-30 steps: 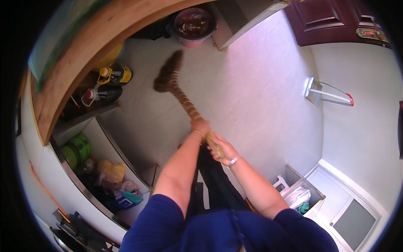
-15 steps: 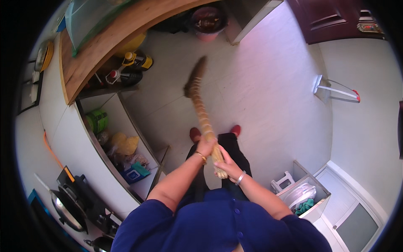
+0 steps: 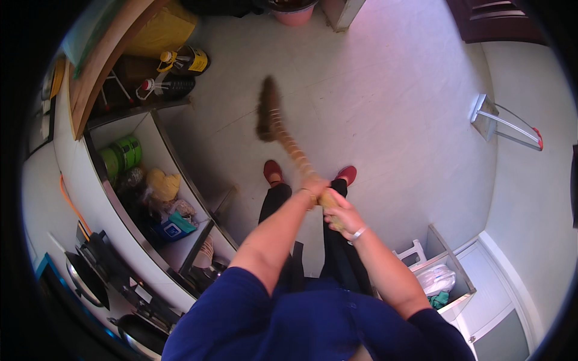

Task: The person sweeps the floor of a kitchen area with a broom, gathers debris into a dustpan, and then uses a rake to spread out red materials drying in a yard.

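A straw broom [image 3: 293, 149] with a bound, pale brown handle slants across the middle of the view. Its dark, bushy head [image 3: 267, 109] lies forward and slightly left, over the light floor; whether it touches the floor I cannot tell. My left hand [image 3: 314, 186] is wrapped round the handle, with a bracelet at its wrist. Closer to my body, my right hand [image 3: 342, 214] grips the handle's end, a silver bangle on that wrist. Both hands are slightly blurred. Below the handle show my red shoes [image 3: 273, 172], standing apart.
An open cabinet [image 3: 161, 129] with green containers and bags stands at left. Two bottles [image 3: 184, 60] are beside its far end. A pink basin [image 3: 295, 14] sits at the far edge. A dustpan [image 3: 484, 118] is by the right wall. A pan [image 3: 84, 280] rests at lower left.
The broom head has shifted left, and both hands have moved right and slightly forward with the handle. The whole view has turned a little, and my feet show more fully.
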